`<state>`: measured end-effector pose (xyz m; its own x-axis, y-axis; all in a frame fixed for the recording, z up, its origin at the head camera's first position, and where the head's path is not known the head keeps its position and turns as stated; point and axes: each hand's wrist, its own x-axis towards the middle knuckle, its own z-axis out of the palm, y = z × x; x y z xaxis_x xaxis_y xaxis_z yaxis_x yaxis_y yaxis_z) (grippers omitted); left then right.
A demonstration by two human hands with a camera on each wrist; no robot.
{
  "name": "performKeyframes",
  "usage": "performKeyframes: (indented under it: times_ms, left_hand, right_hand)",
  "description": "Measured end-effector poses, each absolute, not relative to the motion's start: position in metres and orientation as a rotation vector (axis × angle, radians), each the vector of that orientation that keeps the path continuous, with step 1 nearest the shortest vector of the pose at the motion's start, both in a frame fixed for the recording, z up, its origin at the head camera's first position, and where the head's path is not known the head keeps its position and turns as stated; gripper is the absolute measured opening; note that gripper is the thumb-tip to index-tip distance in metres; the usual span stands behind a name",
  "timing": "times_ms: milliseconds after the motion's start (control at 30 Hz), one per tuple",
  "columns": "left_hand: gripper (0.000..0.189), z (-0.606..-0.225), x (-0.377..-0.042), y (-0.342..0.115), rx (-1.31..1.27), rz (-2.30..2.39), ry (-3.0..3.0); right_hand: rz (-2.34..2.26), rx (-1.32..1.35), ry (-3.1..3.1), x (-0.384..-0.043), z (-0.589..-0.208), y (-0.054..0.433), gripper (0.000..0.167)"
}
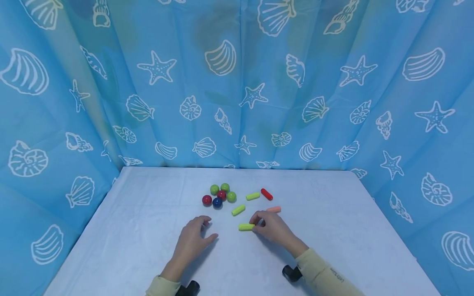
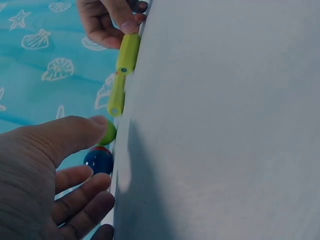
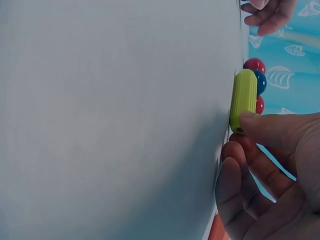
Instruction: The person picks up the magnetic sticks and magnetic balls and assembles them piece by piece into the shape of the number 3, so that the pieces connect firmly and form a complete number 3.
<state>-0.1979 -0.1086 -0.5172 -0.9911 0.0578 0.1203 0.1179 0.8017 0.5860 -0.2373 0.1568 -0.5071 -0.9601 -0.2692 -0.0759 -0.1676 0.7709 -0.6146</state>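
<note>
Near the table's middle, right hand pinches the nearest yellow-green peg by one end, left hand rests spread; a slip could roll it toward the beads.

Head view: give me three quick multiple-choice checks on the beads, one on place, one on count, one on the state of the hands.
1. Where does the cluster of round beads lie?
A. beyond the left hand
B. at the table's near edge
C. under the right hand

2. How many yellow-green cylinder beads lie on the table?
A. one
B. three
C. five

3. What is the right hand doing?
A. lying flat, away from every bead
B. lifting a blue ball
C. touching the nearest yellow-green cylinder with its fingertips

Key: 1 A, the balls sit farther back than the left hand. 2 B, three show in the head view. 3 C, the thumb rests on the cylinder's end in the right wrist view; a firm pinch is not clear.
</note>
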Motion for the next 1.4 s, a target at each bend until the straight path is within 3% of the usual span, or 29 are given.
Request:
performKeyframes:
  times_ms: [1400]
  left_hand:
    - [0.036, -0.519, -0.185, -0.089, -0.321, -0.978, -2.952]
  right_hand:
    - [-0.927, -0.478, 2.717, -0.211, -0.504, 0.133, 0.017]
